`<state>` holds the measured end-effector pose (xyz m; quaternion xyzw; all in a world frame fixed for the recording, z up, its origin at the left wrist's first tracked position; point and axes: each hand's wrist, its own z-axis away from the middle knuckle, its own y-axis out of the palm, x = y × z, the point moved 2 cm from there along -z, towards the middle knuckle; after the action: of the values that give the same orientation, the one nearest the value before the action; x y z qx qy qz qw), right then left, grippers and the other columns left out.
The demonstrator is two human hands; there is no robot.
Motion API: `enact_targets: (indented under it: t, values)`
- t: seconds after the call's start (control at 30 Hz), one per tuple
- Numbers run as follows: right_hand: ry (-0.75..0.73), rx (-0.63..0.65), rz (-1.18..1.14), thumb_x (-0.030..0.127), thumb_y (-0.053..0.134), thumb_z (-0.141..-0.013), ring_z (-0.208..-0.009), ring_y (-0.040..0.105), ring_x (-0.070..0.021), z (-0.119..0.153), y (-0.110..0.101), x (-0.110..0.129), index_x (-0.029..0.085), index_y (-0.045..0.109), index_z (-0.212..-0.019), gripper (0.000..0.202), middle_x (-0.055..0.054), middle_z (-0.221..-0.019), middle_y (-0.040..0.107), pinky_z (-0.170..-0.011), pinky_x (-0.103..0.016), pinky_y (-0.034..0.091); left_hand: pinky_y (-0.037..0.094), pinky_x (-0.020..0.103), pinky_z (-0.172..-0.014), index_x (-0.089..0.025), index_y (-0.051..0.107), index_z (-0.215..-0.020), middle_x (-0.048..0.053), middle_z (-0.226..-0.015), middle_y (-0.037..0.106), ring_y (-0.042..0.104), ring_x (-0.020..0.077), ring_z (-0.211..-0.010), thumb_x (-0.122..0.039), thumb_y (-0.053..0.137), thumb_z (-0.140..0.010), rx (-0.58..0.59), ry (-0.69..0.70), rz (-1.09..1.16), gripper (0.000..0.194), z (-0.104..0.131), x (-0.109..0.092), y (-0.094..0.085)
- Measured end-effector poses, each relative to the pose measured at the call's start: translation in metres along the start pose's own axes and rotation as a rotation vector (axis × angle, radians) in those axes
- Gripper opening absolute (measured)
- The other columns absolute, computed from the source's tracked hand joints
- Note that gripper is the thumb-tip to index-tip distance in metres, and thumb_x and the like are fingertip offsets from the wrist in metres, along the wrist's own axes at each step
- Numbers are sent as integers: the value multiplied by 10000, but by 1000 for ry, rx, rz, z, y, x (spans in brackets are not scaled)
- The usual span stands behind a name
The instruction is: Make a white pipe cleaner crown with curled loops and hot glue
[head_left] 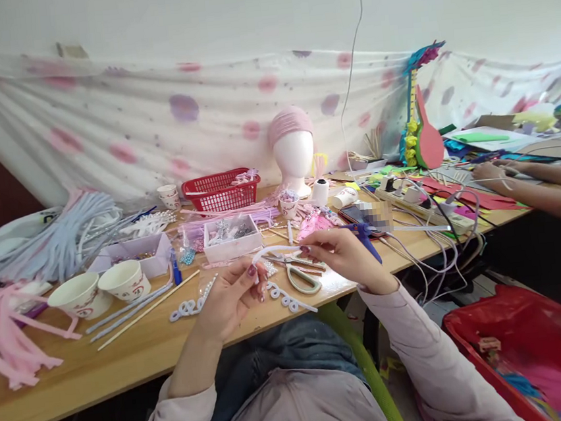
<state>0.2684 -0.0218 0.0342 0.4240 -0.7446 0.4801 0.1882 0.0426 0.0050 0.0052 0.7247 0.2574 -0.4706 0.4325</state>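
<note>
A pale, fuzzy craft stem point(277, 248) arches between my two hands above the table's front edge. My left hand point(232, 294) pinches its left end, and my right hand point(337, 254) has the other end between thumb and fingers. Curled pale stems point(289, 299) lie on the table just beyond my left hand, with another curled piece point(187, 309) to its left. Scissors with light green handles point(303, 280) rest behind and between the hands. Small white beads point(269, 268) are partly hidden near my left fingers.
Paper cups point(81, 297), pink stems point(11, 329) and a white box point(231, 243) stand or lie around. Farther back are a red basket point(222, 191) and a foam head point(295, 153). A blue glue gun point(367, 240) and cables are right; another person's hands point(493, 177) work beyond.
</note>
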Motion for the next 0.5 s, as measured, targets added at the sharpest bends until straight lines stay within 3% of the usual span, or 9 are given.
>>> enact_targets:
  t: [0.1, 0.2, 0.33, 0.5]
  values:
    - [7, 49, -27, 197, 566, -872, -644, 653, -162, 9, 15, 6, 160, 742, -840, 183, -34, -718, 740, -607, -267, 504, 559, 241, -679, -204, 764, -703, 10, -789, 723, 662, 125, -723, -444, 930, -574, -148, 99, 188, 319, -7, 14, -1]
    - [4, 97, -72, 209, 578, -881, -601, 611, -143, 15, 27, 14, 157, 708, -779, 173, -19, -672, 708, -570, -242, 478, 566, 276, -824, -213, 784, -771, 27, -924, 773, 701, 152, -890, -412, 924, -602, -259, 162, 298, 296, -18, 25, -5]
    - [1, 148, -130, 161, 576, -865, -562, 582, -120, 17, 45, 26, 158, 679, -742, 160, 2, -630, 677, -547, -213, 462, 571, 271, -822, -204, 780, -791, 7, -843, 778, 709, 126, -809, -381, 913, -636, -357, 209, 366, 269, -31, 33, -10]
    - [10, 217, -204, 89, 559, -801, -574, 590, -117, 20, 61, 33, 175, 666, -756, 145, 14, -647, 668, -586, -210, 478, 576, 225, -797, -205, 784, -762, -31, -769, 761, 691, 88, -732, -354, 939, -599, -386, 202, 374, 270, -37, 35, -6]
